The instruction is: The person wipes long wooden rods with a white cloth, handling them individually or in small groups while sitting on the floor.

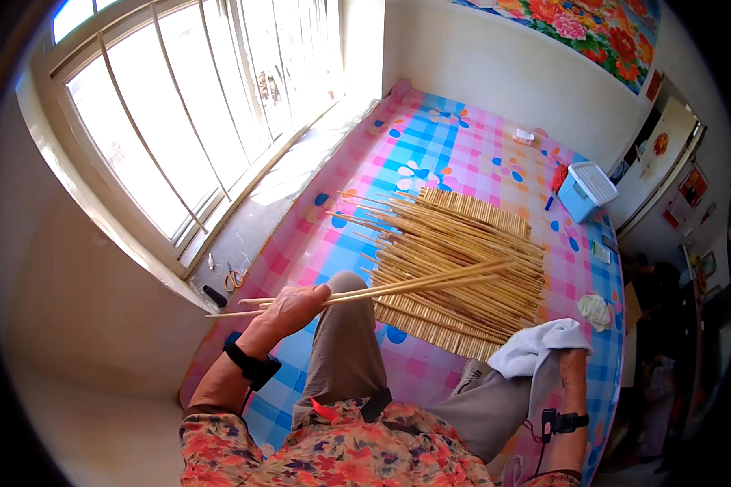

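My left hand [295,308] is closed around a few long, pale reed stalks [426,284], held at a slant above my knee. Their far ends reach over a thick spread of loose reed stalks [455,243]. That pile lies crosswise on a mat of stalks set side by side [430,326], in front of my legs. On the right, a white cloth [536,347] hangs from my right hand [573,369], which grips it beside my other knee. The cloth hides part of that hand's fingers and the mat's near right corner.
A checked, flowered sheet [357,235] covers the platform. Scissors [234,278] and a black object [214,295] lie by the barred window. To the right are a blue box with a white lid [578,195], a blue pen [549,203] and a crumpled white cloth [594,311].
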A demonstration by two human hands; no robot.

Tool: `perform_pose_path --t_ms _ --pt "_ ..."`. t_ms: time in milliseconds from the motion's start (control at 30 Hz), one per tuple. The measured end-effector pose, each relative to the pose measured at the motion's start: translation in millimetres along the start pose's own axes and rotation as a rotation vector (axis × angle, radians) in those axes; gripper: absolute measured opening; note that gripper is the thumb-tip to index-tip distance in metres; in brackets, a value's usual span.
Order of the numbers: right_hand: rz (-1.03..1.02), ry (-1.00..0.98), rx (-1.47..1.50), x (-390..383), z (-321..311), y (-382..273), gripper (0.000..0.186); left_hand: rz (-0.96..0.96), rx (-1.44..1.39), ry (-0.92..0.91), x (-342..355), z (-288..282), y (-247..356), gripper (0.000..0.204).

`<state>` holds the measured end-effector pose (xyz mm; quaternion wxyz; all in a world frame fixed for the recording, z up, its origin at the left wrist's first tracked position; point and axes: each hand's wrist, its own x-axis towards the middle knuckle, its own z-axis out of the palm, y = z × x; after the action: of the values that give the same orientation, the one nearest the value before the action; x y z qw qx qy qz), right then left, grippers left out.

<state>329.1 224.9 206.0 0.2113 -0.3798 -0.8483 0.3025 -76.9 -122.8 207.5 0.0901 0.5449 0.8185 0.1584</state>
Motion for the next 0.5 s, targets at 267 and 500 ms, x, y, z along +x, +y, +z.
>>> perform_pose_path --t_ms 267,500 --pt "0.052 -0.007 0.519 -4.7 67.8 -65.0 0.021 -0.009 -0.736 0.133 46.6 18.1 76.8 0.024" --pt "0.076 0.043 1.239 -19.8 147.1 -126.6 0.039 0.338 -0.968 -0.289 76.6 50.6 175.1 0.017"
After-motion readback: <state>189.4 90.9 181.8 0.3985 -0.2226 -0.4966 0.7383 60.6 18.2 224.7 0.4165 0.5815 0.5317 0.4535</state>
